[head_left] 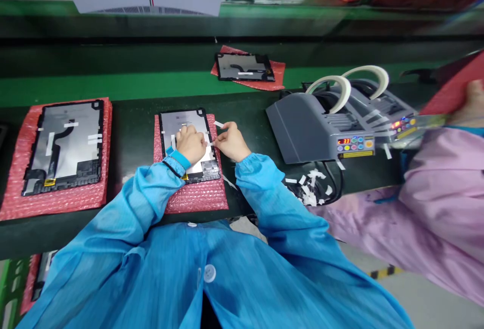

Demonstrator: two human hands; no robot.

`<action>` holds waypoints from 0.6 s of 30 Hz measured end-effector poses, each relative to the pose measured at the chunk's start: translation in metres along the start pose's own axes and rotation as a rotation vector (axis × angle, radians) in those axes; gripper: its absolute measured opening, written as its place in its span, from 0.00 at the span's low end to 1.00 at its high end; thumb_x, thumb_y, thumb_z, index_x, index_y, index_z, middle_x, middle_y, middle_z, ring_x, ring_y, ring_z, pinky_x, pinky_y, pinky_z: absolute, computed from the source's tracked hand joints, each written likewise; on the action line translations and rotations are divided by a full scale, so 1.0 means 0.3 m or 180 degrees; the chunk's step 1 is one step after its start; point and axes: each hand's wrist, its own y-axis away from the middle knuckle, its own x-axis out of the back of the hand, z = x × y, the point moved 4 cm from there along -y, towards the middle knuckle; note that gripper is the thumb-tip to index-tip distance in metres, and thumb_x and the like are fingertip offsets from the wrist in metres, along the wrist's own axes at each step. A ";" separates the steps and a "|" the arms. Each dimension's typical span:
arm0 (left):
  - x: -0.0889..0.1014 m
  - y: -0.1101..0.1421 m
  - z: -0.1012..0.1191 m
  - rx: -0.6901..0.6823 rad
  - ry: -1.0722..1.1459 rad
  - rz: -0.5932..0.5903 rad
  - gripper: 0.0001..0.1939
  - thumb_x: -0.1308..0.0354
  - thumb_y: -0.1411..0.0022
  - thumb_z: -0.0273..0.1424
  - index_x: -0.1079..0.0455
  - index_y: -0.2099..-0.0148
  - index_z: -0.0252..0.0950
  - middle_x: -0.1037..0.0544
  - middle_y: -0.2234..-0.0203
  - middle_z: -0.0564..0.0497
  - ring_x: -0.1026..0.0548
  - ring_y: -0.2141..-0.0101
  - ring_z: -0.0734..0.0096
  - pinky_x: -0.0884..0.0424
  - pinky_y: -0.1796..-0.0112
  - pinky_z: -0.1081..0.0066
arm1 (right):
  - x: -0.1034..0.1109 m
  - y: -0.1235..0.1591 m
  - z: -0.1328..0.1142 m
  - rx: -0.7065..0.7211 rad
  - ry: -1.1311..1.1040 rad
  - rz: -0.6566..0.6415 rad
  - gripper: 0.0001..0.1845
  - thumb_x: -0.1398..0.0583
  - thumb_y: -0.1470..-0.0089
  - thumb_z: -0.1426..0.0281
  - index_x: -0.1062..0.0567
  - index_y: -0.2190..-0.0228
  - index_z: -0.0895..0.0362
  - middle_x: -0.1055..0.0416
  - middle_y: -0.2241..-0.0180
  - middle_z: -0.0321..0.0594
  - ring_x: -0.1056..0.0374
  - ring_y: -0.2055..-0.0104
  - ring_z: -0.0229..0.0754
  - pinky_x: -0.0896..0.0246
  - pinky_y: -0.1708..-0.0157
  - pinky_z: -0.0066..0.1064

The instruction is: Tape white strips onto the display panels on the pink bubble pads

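In the head view, a tablet screen panel (194, 119) with a silver-grey back and black frame lies on red bubble wrap (196, 199) in front of me. My left hand (190, 145) rests on the panel with its fingers slightly apart, near a white tape strip at the right edge. Just past that edge, my right hand (232, 142) pinches white tape (219, 124); one piece sticks out above the fingers, another reaches toward the panel. The left hand covers the panel's middle.
To the left, another panel (81, 132) lies on bubble wrap; a third panel (242, 67) sits behind. Two grey tape dispensers (302, 122) stand at right, with tape scraps (310, 190) and cables before them. A co-worker's pink sleeve (446, 178) is at far right.
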 end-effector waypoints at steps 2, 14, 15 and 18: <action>-0.002 0.000 0.005 -0.0037 -0.0065 0.0060 0.10 0.48 0.41 0.32 0.27 0.66 0.35 0.31 0.58 0.40 0.39 0.49 0.49 0.40 0.53 0.53 | 0.001 -0.003 -0.004 0.0021 0.0202 0.0011 0.22 0.42 0.62 0.79 0.45 0.65 0.54 0.34 0.81 0.27 0.33 0.72 0.40 0.42 0.66 0.31; 0.049 -0.038 -0.054 -0.0449 0.0724 0.0274 0.09 0.49 0.38 0.34 0.29 0.59 0.37 0.29 0.62 0.47 0.35 0.55 0.61 0.41 0.53 0.61 | 0.060 0.034 -0.006 0.0599 -0.0752 -0.0611 0.06 0.43 0.56 0.70 0.36 0.73 0.55 0.39 0.78 0.29 0.43 0.74 0.33 0.44 0.68 0.28; 0.052 -0.041 -0.052 -0.0564 0.0758 0.0230 0.09 0.49 0.38 0.34 0.29 0.60 0.38 0.29 0.62 0.48 0.35 0.56 0.62 0.41 0.53 0.62 | 0.056 0.042 -0.018 0.0663 -0.0812 -0.0686 0.05 0.42 0.56 0.70 0.36 0.73 0.55 0.38 0.77 0.30 0.42 0.73 0.33 0.43 0.67 0.28; 0.051 -0.050 -0.050 -0.0662 0.0780 0.0136 0.07 0.48 0.39 0.33 0.29 0.64 0.37 0.29 0.64 0.49 0.35 0.57 0.62 0.41 0.53 0.62 | 0.047 0.053 -0.042 0.0704 -0.0819 -0.0794 0.05 0.40 0.56 0.70 0.33 0.74 0.56 0.35 0.76 0.31 0.39 0.71 0.34 0.41 0.65 0.29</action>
